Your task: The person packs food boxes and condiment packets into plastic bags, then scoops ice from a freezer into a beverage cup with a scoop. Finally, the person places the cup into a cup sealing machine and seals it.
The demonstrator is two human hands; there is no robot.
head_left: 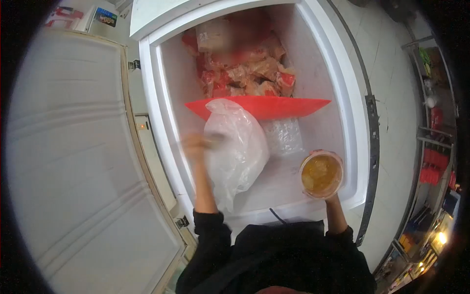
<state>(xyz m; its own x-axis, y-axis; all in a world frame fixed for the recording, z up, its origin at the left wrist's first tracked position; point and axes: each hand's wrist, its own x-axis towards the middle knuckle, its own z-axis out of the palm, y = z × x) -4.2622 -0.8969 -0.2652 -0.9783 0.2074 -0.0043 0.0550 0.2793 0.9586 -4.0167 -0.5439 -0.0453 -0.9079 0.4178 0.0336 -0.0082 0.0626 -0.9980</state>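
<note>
My right hand holds up a round clear plastic tub at the front right of the chest freezer. Yellowish-brown contents with paler lumps show through the tub's top. On the left, motion blurs my left hand beside a translucent white plastic bag. A greyish smear lies by its fingers; I cannot make out whether it is a held thing. The bag bulges inside the freezer, in front of a red divider. Clear plastic-wrapped packs lie behind the bag.
Beyond the divider, several plastic-wrapped packages with red and tan colours fill the freezer's far end. A large pale door panel stands at left. Tiled floor and shelves with goods are at right.
</note>
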